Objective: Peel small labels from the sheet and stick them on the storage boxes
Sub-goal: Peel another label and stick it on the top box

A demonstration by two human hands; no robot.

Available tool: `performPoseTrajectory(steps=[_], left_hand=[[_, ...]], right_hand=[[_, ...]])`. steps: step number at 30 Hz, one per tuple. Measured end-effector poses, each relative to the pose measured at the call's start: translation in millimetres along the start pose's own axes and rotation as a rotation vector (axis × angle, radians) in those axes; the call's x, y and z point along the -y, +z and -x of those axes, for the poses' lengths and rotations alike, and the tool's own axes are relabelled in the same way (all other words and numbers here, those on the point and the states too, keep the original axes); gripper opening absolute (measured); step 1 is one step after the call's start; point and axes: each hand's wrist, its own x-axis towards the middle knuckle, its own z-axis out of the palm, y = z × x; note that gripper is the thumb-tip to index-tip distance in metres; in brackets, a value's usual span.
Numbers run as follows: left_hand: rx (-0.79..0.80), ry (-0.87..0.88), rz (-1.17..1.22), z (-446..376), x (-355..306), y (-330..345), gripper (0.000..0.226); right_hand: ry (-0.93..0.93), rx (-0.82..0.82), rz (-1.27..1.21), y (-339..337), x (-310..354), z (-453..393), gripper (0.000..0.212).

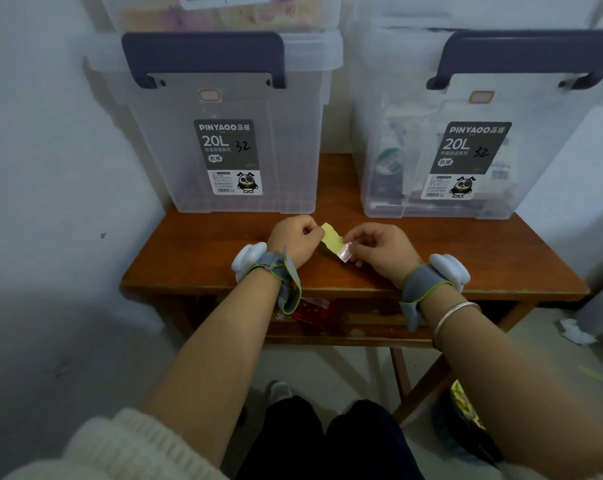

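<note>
Between my hands, above the wooden table (pixel 224 271), is a small yellow label sheet (pixel 331 237). My left hand (pixel 295 239) pinches its left end. My right hand (pixel 379 251) pinches a small red-bordered white label (pixel 345 252) at the sheet's right end. Two clear storage boxes stand at the back of the table: the left box (pixel 244 133) and the right box (pixel 442 150). Each has a dark handle and a small red-bordered label high on its front, the left box's label (pixel 210 95) and the right box's label (pixel 481 97).
Another clear box (pixel 224 12) is stacked on the left one. White walls close in on the left and right of the table. A red packet (pixel 310 308) lies on the shelf under the tabletop. A dark bag (pixel 463 420) and crumpled paper (pixel 575 332) lie on the floor.
</note>
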Motion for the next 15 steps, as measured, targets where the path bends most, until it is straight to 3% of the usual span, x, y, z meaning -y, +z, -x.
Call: performPoseTrajectory(steps=[4,9,15], left_hand=[[0.044,0.028,0.079,1.7,0.4,-0.6,0.012],[0.084,0.069,0.041,0.5,1.9,-3.1,0.032],[0.101,0.049,0.065,-2.4,3.6,-4.1,0.019]], right_hand=[[-0.032,0.022,0.008,0.5,0.6,1.3,0.013],[-0.056,0.042,0.038,1.3,0.6,1.3,0.017],[-0.065,-0.004,-0.021,1.3,-1.0,-0.4,0.018]])
